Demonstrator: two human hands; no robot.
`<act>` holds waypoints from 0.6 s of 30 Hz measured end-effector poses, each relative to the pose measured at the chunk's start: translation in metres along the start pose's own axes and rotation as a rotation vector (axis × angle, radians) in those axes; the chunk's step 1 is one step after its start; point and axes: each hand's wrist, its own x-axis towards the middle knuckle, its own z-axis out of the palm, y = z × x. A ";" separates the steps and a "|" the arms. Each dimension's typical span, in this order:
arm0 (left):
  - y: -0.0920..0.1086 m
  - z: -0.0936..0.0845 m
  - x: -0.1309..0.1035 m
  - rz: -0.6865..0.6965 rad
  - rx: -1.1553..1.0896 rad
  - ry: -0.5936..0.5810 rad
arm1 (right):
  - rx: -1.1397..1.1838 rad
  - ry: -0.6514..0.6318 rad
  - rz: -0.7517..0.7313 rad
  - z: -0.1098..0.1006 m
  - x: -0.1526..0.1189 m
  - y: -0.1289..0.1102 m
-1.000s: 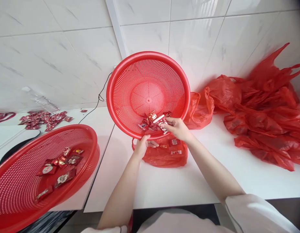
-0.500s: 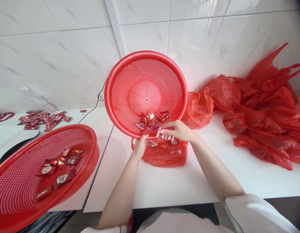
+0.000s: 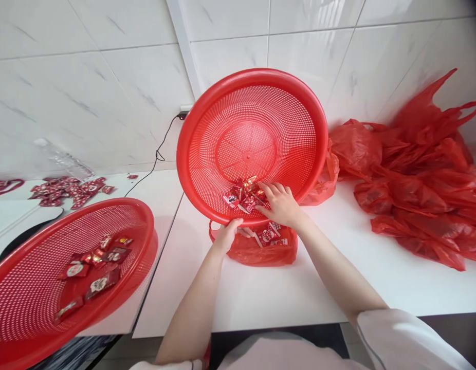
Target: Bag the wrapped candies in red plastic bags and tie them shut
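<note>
Red basket, tilted, mouth facing me, packets low inside; bag below holds more. My left grip clamps the basket; right grip, closure unclear.

Knotted black cable and clear bottle near marbled wall tiles

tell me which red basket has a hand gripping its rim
The middle basket, tilted: the left hand grips its lower rim. The other basket, at the picture's left edge, has no hand on it.
</note>
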 end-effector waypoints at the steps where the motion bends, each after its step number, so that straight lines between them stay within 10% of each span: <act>1: 0.000 0.002 -0.001 -0.008 0.004 -0.011 | 0.023 -0.063 -0.034 -0.001 -0.001 0.000; 6: -0.002 0.008 -0.002 -0.054 -0.004 -0.039 | 0.211 -0.199 -0.167 -0.004 -0.001 0.005; 18: -0.001 -0.001 0.007 -0.008 -0.069 0.086 | 0.692 0.195 0.185 0.005 0.011 0.025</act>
